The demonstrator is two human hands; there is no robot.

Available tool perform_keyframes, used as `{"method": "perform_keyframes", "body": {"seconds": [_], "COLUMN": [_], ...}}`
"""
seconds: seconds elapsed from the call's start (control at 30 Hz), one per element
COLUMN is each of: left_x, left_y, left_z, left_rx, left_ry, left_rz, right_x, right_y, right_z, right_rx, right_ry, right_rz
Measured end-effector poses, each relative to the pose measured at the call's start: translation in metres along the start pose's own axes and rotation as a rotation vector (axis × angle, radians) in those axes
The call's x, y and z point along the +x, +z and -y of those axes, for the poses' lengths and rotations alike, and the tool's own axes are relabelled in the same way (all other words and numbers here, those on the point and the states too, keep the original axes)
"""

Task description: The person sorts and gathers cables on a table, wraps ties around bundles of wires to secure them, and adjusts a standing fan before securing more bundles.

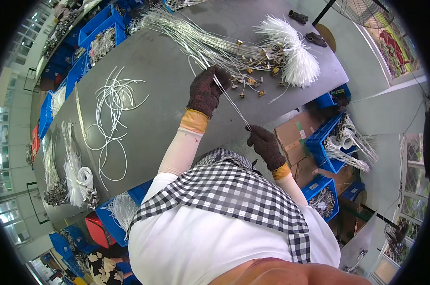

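My left hand (208, 91), in a dark knitted glove, is closed around several thin white wires (231, 103) above the grey table (162, 114). Those wires run down to the right, where my right hand (265, 145), gloved the same way, pinches their ends near the table's edge. Beyond my left hand lies a long bundle of white wires (196, 35) with small brass-coloured parts (250, 81) at its right end. A thick tuft of white strands (300, 64) lies beside those parts.
Loose white wires (111, 109) lie coiled on the table at the left, with tied bundles (74, 178) beyond. Blue crates (326, 152) stand below the right edge; others line the left. Dark gloves (298, 17) lie at the far corner. A person (101, 268) is at the lower left.
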State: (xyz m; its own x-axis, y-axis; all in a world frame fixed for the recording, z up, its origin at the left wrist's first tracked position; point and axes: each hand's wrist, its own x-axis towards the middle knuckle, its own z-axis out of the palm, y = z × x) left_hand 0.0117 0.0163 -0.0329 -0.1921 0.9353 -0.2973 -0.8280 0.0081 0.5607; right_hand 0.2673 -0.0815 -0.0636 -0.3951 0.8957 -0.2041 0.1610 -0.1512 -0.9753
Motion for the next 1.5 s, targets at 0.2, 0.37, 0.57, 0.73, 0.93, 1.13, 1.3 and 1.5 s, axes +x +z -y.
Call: {"method": "perform_keyframes", "body": {"seconds": [0.2,0.37,0.57,0.73,0.93,1.13,1.3,1.5], "left_x": [0.001,-0.007,-0.056,-0.075,-0.008,0.033,-0.045,-0.068], "left_y": [0.001,-0.006,-0.017,0.017,0.02,0.008,0.034,0.033], "left_z": [0.0,0.015,0.074,0.054,0.0,-0.042,0.013,0.033], "left_rx": [0.013,0.036,0.161,0.239,0.313,0.056,0.214,0.427], "left_ry": [-0.01,-0.028,-0.192,-0.154,-0.019,-0.162,-0.218,-0.181], "left_rz": [0.027,0.112,0.267,0.174,0.332,0.253,0.399,0.371], "right_x": [0.0,0.003,0.018,0.031,0.011,-0.033,-0.03,-0.013], "right_y": [0.0,0.006,0.011,0.007,-0.008,-0.05,-0.038,-0.024], "right_z": [-0.001,0.002,0.043,0.027,0.078,-0.017,0.013,0.044], "right_rx": [0.041,0.068,0.07,0.063,0.208,0.243,0.211,0.085], "right_ry": [-0.021,0.065,0.175,0.088,0.268,0.195,0.201,0.011], "right_rz": [-0.005,-0.026,-0.037,-0.037,0.086,0.099,-0.014,-0.033]}}
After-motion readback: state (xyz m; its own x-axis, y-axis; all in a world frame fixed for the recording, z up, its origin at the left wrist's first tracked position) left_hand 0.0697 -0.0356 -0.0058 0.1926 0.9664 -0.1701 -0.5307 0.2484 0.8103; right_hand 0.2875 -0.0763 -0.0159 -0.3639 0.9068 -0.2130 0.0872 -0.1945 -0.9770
